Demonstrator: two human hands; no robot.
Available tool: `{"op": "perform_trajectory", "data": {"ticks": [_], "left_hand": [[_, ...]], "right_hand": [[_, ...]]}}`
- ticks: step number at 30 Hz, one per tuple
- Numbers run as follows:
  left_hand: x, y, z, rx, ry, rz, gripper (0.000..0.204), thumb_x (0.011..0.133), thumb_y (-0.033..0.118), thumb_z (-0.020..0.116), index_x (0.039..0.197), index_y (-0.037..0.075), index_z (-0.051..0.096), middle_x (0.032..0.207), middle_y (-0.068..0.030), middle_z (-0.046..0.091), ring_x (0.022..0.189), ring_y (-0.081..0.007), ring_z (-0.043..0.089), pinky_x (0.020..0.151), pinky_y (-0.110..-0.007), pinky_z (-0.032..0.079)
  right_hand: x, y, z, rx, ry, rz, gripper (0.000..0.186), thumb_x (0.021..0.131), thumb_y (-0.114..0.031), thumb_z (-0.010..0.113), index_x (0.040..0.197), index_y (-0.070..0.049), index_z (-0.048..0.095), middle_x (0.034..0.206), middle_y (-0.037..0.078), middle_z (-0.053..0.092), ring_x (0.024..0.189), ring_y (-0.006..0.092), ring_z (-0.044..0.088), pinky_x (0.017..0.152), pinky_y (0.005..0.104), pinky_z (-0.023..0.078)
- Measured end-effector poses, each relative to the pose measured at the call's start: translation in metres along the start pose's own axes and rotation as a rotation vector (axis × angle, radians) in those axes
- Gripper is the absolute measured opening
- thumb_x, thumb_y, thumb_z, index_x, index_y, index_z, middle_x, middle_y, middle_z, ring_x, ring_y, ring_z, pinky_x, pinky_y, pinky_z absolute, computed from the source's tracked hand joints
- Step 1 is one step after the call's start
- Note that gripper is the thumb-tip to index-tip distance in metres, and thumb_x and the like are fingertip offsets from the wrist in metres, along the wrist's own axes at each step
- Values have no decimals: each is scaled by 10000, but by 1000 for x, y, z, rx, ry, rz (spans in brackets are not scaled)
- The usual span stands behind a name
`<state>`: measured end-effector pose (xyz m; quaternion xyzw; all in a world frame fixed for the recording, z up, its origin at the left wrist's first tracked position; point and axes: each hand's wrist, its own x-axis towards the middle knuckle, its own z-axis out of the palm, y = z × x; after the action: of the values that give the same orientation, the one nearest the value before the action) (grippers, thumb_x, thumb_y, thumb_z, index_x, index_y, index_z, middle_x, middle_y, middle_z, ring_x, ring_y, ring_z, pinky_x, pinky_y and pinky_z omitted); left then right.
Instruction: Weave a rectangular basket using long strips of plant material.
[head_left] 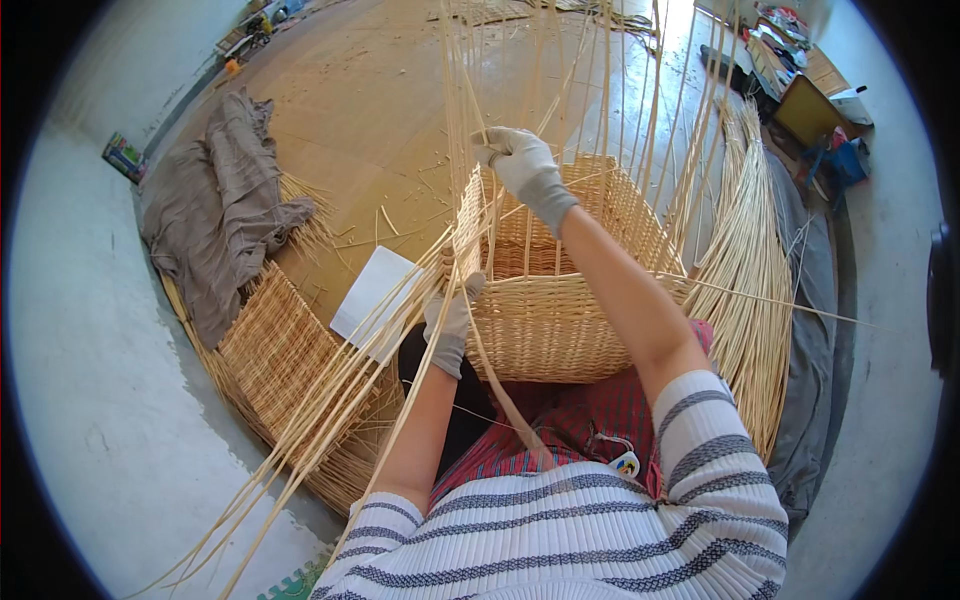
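A half-woven wicker basket (560, 320) sits on my lap, its upright stakes (590, 90) rising toward the top of the view. My right hand (522, 168), in a grey glove, reaches over the basket's left rim and grips several upright stakes. At the basket's near left corner my gloved left hand (452, 320) is closed on a bunch of long loose wicker strands (330, 400) that trail down to the lower left.
A flat woven wicker panel (285, 370) lies at my left, with a white sheet (375, 295) on it. A brown cloth (215, 215) is heaped further left. A bundle of wicker rods (750, 290) lies at my right. Boxes and clutter (810, 100) stand at the top right.
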<state>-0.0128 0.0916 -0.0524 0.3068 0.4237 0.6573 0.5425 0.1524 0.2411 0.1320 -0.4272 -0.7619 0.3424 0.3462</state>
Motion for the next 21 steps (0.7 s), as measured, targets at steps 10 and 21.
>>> {"op": "perform_trajectory", "data": {"ticks": [10, 21], "left_hand": [[-1, -5, -11, 122, 117, -328, 395, 849, 110, 747, 1201, -29, 635, 1035, -106, 678, 855, -196, 658, 764, -320, 565], [-74, 56, 106, 439, -32, 211, 169, 1009, 46, 522, 1150, 65, 615, 983, -80, 666, 914, -159, 646, 709, -286, 546]], "right_hand": [[-185, 48, 6, 973, 450, -231, 573, 1037, -179, 539, 1540, -177, 264, 1005, 111, 709, 912, 214, 698, 680, 340, 589], [-255, 78, -23, 783, 642, 310, 165, 1022, -129, 600, 1183, -95, 594, 1089, 116, 725, 958, 201, 715, 609, 268, 582]]}}
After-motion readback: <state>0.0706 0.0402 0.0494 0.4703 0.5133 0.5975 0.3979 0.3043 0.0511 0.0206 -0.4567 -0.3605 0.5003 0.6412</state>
